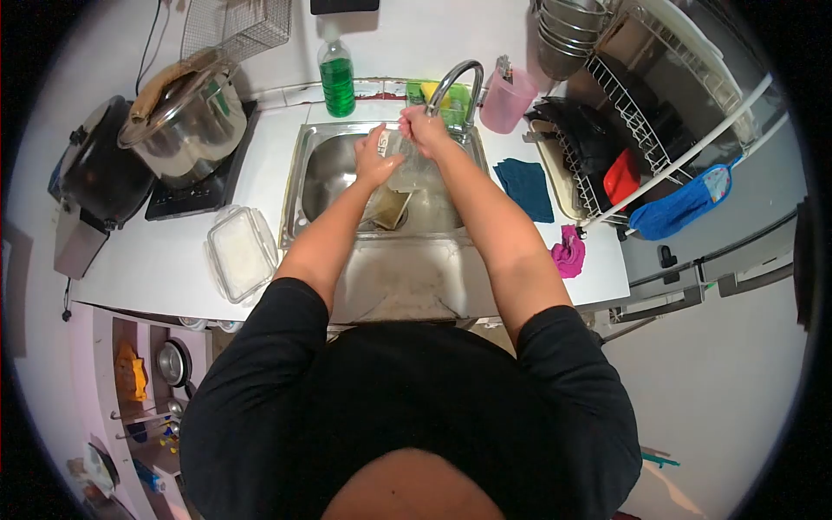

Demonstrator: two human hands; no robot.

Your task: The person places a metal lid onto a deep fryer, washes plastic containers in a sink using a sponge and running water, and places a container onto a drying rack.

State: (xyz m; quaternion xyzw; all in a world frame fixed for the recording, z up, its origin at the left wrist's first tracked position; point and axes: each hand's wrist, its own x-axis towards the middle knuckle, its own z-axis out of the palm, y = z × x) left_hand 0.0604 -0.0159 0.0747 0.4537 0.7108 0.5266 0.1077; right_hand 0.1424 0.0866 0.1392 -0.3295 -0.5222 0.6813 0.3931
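A clear container (400,157) with white lettering is over the steel sink (325,178), below the curved faucet (462,73). My left hand (375,159) grips its left side. At the faucet's spout, my right hand (423,133) has its fingers curled near the container's upper right; what they hold, if anything, is too small to make out. In the basin near the drain lies a brownish-green square object (393,211).
Left are a steel pot (192,121) on a black stove and a clear lidded container (241,254). Behind the sink stands a green soap bottle (337,80). Right are a pink cup (507,101), a teal cloth (526,188), a magenta cloth (568,252) and a dish rack (637,130).
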